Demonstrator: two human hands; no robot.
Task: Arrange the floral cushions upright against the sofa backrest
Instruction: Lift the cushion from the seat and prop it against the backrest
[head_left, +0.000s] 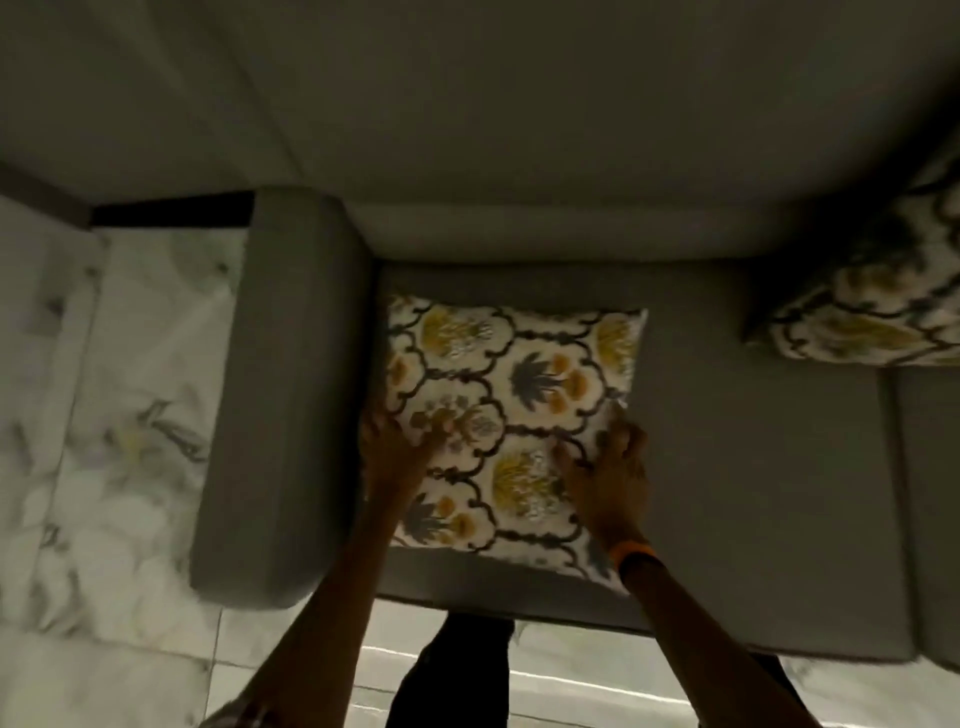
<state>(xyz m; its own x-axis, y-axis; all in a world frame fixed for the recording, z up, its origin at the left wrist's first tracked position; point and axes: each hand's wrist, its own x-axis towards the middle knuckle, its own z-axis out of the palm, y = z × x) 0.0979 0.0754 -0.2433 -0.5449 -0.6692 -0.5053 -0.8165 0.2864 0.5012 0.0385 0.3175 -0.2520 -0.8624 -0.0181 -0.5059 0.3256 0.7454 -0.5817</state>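
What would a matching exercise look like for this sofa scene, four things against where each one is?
Things:
1. near floral cushion
2. second floral cushion
3. sofa armrest
4. orange wristband

Places:
A. far right, tilted by the backrest
B. on the right wrist
C. flat on the seat, under both hands
D. left of the seat

Pairs: 1-C, 2-A, 3-D, 4-B

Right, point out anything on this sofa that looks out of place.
The floral cushion under the left hand and right hand lies flat on the seat, not upright against the backrest. A second floral cushion at the right edge sits tilted.
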